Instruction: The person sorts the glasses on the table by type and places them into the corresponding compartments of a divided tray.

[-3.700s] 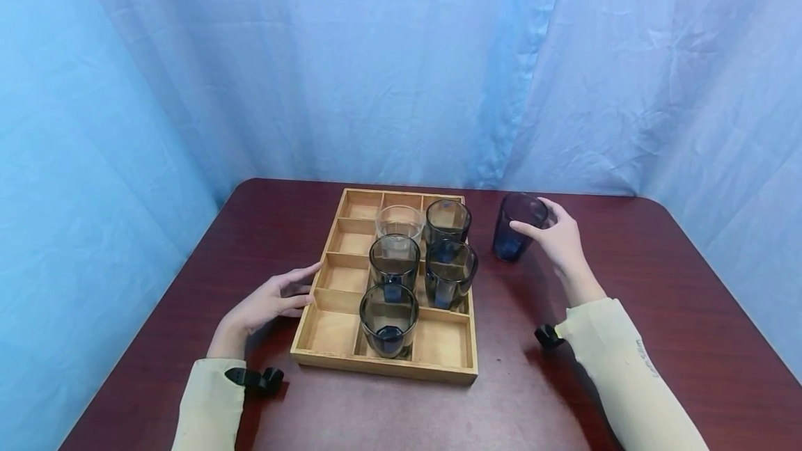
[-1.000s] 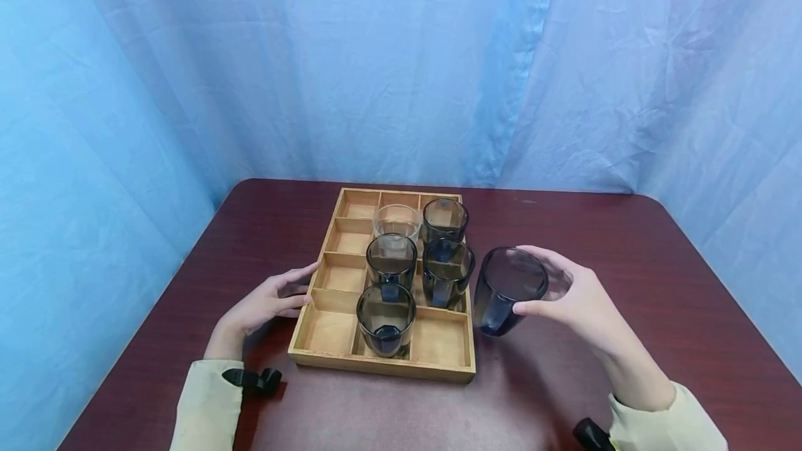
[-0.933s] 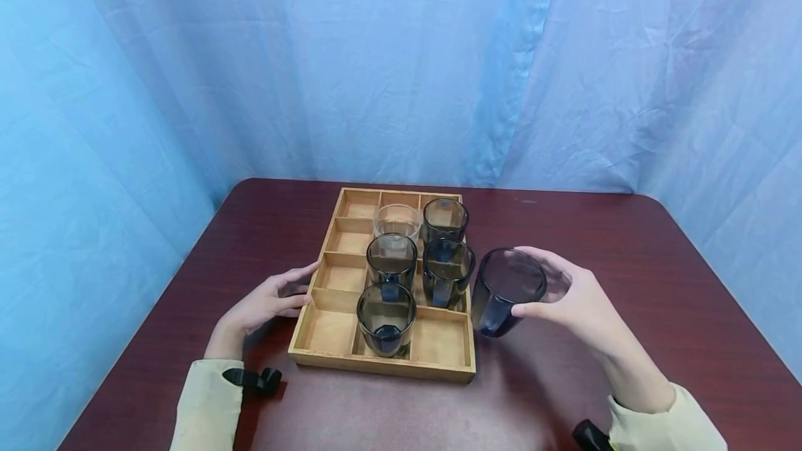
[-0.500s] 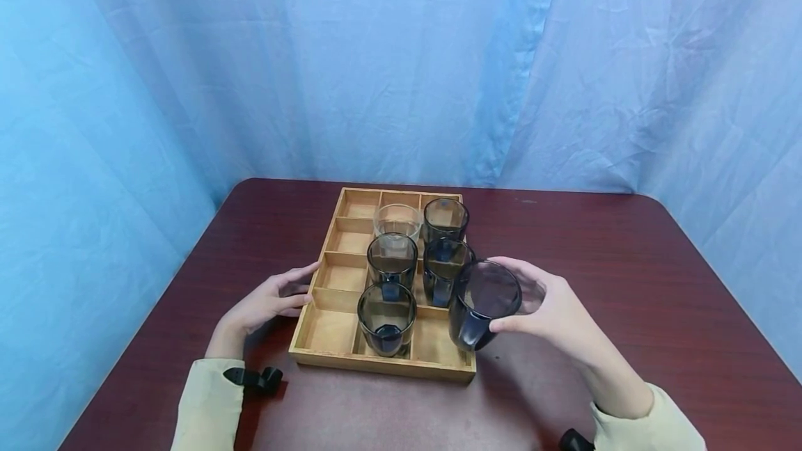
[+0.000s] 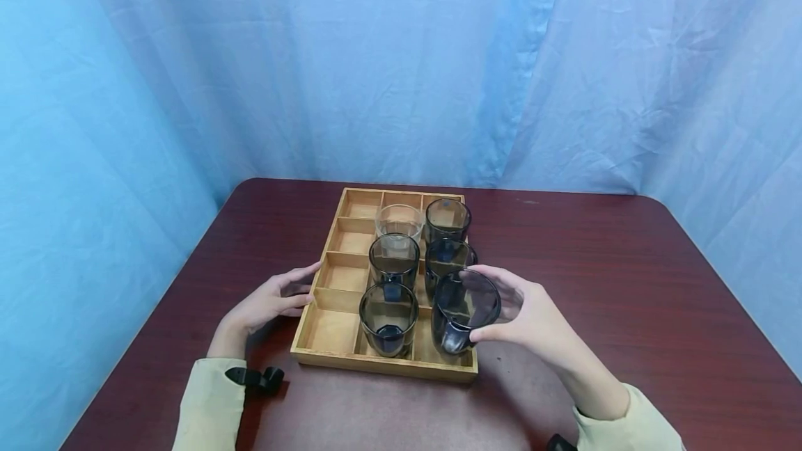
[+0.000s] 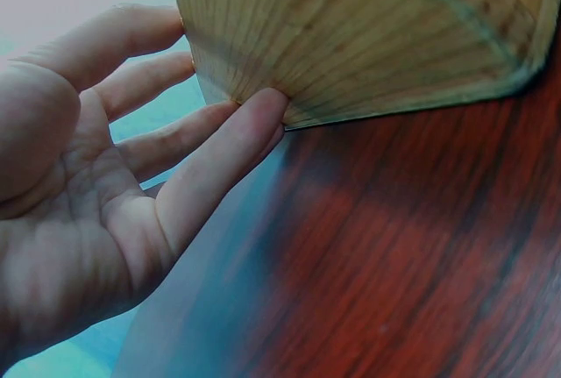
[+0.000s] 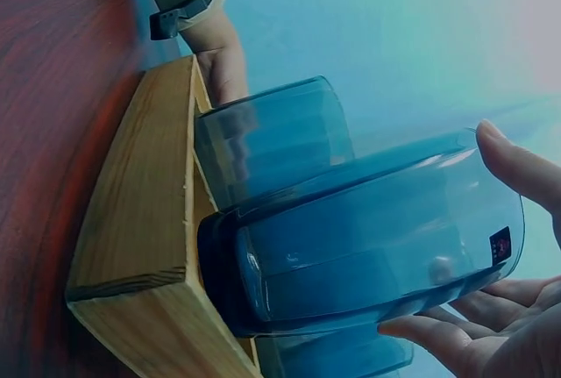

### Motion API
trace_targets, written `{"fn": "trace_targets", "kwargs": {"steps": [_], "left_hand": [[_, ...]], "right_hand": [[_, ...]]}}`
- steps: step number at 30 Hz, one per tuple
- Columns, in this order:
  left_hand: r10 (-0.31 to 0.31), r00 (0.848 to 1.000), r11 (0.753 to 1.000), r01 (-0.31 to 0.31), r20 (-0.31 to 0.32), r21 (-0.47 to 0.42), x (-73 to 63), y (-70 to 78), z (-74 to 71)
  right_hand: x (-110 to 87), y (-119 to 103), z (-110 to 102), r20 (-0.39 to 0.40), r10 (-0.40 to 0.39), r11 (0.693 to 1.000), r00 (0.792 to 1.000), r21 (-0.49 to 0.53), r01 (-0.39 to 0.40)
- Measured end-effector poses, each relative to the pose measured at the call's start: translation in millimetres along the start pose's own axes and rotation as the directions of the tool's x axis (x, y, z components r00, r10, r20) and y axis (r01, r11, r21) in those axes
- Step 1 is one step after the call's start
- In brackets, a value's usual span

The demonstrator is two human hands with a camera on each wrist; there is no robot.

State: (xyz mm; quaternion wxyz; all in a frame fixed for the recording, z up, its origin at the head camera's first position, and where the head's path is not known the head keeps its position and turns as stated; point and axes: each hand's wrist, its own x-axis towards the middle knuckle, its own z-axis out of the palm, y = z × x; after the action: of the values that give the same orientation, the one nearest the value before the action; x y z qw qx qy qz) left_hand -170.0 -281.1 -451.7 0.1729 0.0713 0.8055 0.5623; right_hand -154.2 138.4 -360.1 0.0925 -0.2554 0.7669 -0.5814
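Observation:
My right hand (image 5: 526, 312) grips a dark tinted drinking glass (image 7: 377, 238) between thumb and fingers near its rim. The glass leans slightly, its base at the front-right compartment of a wooden divided tray (image 5: 413, 367); whether it touches the compartment floor I cannot tell. My left hand (image 5: 272, 301) rests its fingertips on the tray's left side, fingers fairly straight, as the left wrist view confirms. Inside the tray, a tinted glass (image 5: 388, 319) stands in the front-middle compartment, another tinted glass (image 5: 393, 259) behind it, and a clear glass (image 5: 399, 221) farther back.
Two more tinted glasses fill the right column: a nearer glass (image 5: 450, 256) just behind the held one and a farther glass (image 5: 447, 218). The left column's compartments hold no glasses. A dark red table (image 5: 595, 263) lies beneath, with blue curtains (image 5: 401, 68) around it.
My right hand has carried the tinted glass from the table right of the tray, first toward me, then left over the front-right compartment. The left hand stays at the tray's side.

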Motion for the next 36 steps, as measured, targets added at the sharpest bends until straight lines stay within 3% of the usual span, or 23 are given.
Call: {"fn": "trace_targets", "kwargs": {"steps": [15, 23, 36], "left_hand": [[0.005, 1.000, 1.000, -0.005, 0.001, -0.003, 0.4, -0.1, 0.5], [-0.009, 1.000, 1.000, 0.009, -0.006, 0.008, 0.4, 0.0, 0.1], [-0.013, 1.000, 1.000, 0.013, -0.006, 0.003, -0.7, -0.1, -0.3]], "right_hand": [[2.0, 11.7, 12.0, 0.009, 0.063, 0.998, 0.998, -0.001, -0.063], [1.5, 14.4, 15.9, 0.001, 0.131, 0.989, 0.991, -0.064, -0.130], [1.2, 16.3, 19.5, 0.013, 0.120, 0.990, 0.993, -0.072, -0.119]]}}
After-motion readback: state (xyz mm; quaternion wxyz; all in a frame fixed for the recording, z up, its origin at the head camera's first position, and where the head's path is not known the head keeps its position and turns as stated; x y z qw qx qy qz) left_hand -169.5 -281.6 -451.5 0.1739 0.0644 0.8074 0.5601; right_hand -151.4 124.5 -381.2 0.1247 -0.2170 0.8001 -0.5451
